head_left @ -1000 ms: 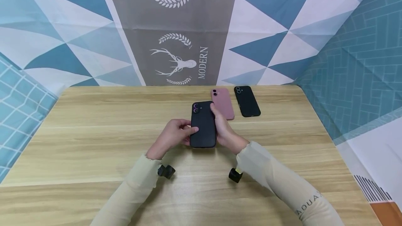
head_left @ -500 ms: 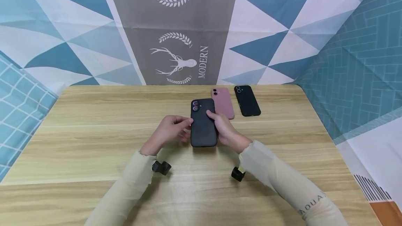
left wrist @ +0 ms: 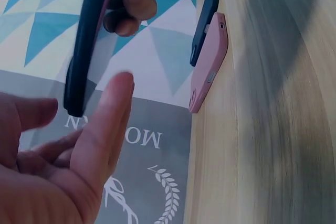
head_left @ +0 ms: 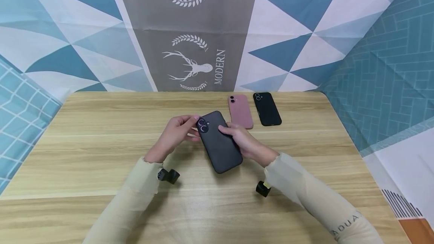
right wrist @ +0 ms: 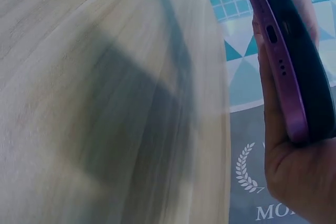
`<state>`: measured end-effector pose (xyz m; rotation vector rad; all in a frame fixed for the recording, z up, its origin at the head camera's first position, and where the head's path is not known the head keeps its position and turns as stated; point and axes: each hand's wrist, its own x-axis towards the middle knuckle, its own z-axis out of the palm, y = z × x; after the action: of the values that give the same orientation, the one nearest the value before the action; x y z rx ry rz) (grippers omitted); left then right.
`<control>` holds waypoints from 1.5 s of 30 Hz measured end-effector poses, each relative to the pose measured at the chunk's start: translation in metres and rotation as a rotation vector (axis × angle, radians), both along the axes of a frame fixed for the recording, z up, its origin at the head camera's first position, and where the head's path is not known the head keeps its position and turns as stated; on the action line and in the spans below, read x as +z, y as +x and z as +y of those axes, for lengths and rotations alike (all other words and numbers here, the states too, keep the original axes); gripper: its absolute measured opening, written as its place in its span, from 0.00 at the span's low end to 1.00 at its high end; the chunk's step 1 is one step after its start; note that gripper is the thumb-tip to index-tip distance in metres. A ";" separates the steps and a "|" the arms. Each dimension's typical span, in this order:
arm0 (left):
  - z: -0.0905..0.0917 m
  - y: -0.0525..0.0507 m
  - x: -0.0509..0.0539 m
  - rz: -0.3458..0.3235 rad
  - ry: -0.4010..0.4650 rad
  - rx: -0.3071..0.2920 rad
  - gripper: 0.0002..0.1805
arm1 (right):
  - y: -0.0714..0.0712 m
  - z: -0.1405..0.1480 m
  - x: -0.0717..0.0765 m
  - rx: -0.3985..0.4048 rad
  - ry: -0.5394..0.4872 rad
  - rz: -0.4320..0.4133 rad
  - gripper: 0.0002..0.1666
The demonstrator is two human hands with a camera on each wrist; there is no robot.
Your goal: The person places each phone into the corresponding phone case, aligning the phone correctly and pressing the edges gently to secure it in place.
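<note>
My right hand [head_left: 246, 143] grips a phone in the middle of the table, thumb over its matte black case [head_left: 221, 150]. In the right wrist view the purple phone [right wrist: 287, 85] shows its port edge beside the black case [right wrist: 308, 74]; the two lie face to face, and the phone's edge stands outside the case. Near the camera corner is my left hand [head_left: 172, 135]. The left wrist view shows its thumb and straight fingers [left wrist: 107, 114] spread on either side of the black edge, with a gap. The phone's screen side is hidden in the head view.
A pink phone or phone case [head_left: 241, 110] and a black one [head_left: 267, 109] lie side by side at the back right of the wooden table [head_left: 112, 153]. Patterned cloth [head_left: 288, 29] hangs behind the table. Each wrist carries a small black camera [head_left: 173, 176].
The phone with its case has turned, its camera corner swinging left and its lower end right. My left hand has moved up and left along its edge, from pinching its side to the camera corner.
</note>
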<state>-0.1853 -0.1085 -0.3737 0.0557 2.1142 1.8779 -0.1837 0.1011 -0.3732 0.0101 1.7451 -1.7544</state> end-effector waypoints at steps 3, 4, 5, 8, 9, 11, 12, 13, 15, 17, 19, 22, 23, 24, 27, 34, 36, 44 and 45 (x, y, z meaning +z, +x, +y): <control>-0.002 0.002 0.000 -0.014 0.026 -0.053 0.22 | 0.000 0.003 0.003 0.073 0.027 -0.006 0.33; -0.003 0.003 0.000 -0.021 0.039 -0.072 0.22 | -0.001 0.003 0.003 0.092 0.034 -0.011 0.34; -0.004 0.004 0.000 -0.028 0.053 -0.091 0.22 | -0.001 0.005 0.003 0.112 0.034 -0.016 0.35; -0.007 0.007 0.000 -0.040 0.093 -0.146 0.21 | -0.003 0.008 0.003 0.159 0.019 -0.028 0.32; -0.008 0.009 -0.001 -0.044 0.104 -0.164 0.21 | -0.003 0.009 0.003 0.176 0.006 -0.034 0.29; -0.010 0.011 -0.002 -0.048 0.114 -0.200 0.21 | -0.004 0.010 0.003 0.214 -0.020 -0.040 0.23; -0.011 0.012 -0.002 -0.056 0.119 -0.214 0.21 | -0.005 0.011 0.003 0.230 -0.023 -0.042 0.21; -0.012 0.013 -0.003 -0.069 0.125 -0.228 0.20 | -0.005 0.012 0.004 0.244 -0.023 -0.045 0.20; -0.014 0.015 -0.004 -0.098 0.134 -0.264 0.19 | -0.006 0.014 0.004 0.273 -0.008 -0.039 0.21; -0.015 0.018 -0.005 -0.128 0.151 -0.306 0.16 | -0.006 0.015 0.006 0.302 0.016 -0.028 0.24; -0.015 0.020 -0.007 -0.145 0.176 -0.346 0.12 | -0.007 0.016 0.007 0.330 0.038 -0.019 0.26; -0.016 0.024 -0.009 -0.138 0.226 -0.381 0.07 | -0.007 0.017 0.009 0.365 0.050 -0.009 0.28; -0.016 0.025 -0.010 -0.134 0.240 -0.380 0.07 | -0.008 0.017 0.009 0.372 0.050 -0.014 0.27; -0.015 0.026 -0.010 -0.132 0.255 -0.378 0.07 | -0.008 0.018 0.009 0.380 0.048 -0.016 0.27; -0.015 0.029 -0.012 -0.134 0.290 -0.365 0.07 | -0.009 0.018 0.011 0.397 0.038 -0.025 0.26; -0.011 0.033 -0.015 -0.163 0.280 -0.386 0.09 | -0.011 0.020 0.011 0.454 0.065 0.000 0.21; -0.009 0.034 -0.015 -0.168 0.253 -0.391 0.10 | -0.012 0.020 0.011 0.483 0.077 0.009 0.20; 0.002 0.043 -0.019 -0.090 0.226 -0.282 0.09 | -0.017 0.021 0.014 0.557 0.102 0.035 0.23; 0.003 0.044 -0.019 -0.078 0.225 -0.261 0.09 | -0.018 0.022 0.015 0.562 0.114 0.050 0.23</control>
<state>-0.1417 -0.1054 -0.3931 0.2895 1.7424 1.9144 -0.2016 0.1228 -0.3585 -0.4367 1.6711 -1.2528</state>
